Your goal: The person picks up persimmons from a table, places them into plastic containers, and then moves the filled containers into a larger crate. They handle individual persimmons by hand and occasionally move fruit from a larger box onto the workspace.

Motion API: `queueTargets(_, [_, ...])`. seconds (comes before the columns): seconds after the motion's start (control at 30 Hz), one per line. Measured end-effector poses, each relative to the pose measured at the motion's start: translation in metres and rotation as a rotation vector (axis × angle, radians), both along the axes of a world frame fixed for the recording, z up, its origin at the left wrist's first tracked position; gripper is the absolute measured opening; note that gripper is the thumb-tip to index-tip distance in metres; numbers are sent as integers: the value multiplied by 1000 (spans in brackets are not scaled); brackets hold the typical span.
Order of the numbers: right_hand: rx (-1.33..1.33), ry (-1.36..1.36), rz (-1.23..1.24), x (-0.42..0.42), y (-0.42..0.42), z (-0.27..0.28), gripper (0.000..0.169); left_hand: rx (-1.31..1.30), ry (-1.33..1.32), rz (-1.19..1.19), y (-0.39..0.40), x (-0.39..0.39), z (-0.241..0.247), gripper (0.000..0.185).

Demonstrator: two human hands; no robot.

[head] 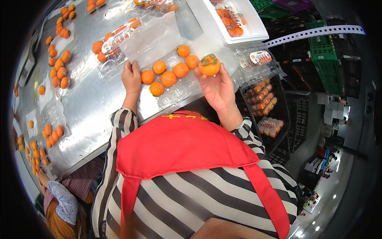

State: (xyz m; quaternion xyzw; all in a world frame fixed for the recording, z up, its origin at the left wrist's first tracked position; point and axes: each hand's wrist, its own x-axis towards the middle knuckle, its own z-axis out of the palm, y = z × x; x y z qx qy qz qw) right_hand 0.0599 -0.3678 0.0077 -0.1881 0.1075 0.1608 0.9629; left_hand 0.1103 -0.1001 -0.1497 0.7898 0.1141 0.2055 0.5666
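My right hand [217, 86] holds up a persimmon [209, 68] between thumb and fingers, its green calyx showing. Below and left of it, several persimmons [168, 79] sit in a clear plastic tray [176, 92] at the table's near edge. My left hand [131, 76] is at the tray's left end, its fingers at the corner of a translucent white sheet [152, 40]; whether it grips the sheet is hard to tell. The sheet lies over the tray's far side. Beyond my left hand is a lidded clear pack of persimmons [115, 43] with a printed label.
More persimmons [59, 71] lie in groups across the metal table [89, 98]. A white foam box [253, 27] holds packed fruit at the upper right. Labelled clear lids [256, 64] are stacked beside it. A black crate [282, 119] of packs stands below. A co-worker [64, 203] is at lower left.
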Motion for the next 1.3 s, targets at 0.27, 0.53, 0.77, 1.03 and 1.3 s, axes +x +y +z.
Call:
queueTargets(0.27, [29,-56,-13,2,-3,14,53,42,-25,5,0,-1,0,18])
queueTargets(0.53, [176,-38,85,4,-3,24,67,24,-3,17,-4,-4,14,23])
queueTargets(0.77, [341,62,21,8,-2,28,63,77,-21,20,-4,-2,12,23])
queueTargets(1.03, [286,44,-19,11,-10,25,52,47,1,11,-4,-4,15,23])
queueTargets(1.3, [120,94,-71,13,-12,22,52,30,-30,15,-4,-2,10,23])
